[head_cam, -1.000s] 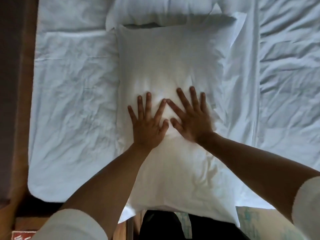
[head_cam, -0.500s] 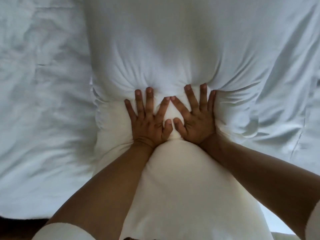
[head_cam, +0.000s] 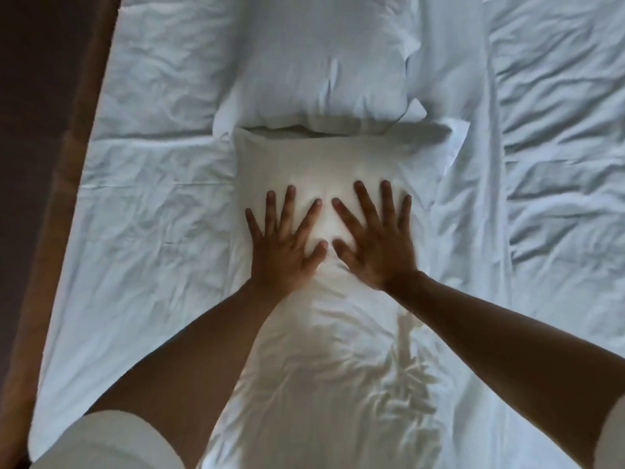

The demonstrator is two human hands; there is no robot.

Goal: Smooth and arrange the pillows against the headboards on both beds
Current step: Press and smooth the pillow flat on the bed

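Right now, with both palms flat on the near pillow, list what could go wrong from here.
1. Both the left hand and right hand press the middle of the near pillow; the filling may dent there and bulge outward.
2. Its lower half is creased; pushing forward could likely deepen the folds.
3. The far pillow touches its top edge, so a hard shove might shift that one.

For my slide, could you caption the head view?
Left hand and right hand press flat on the near pillow.
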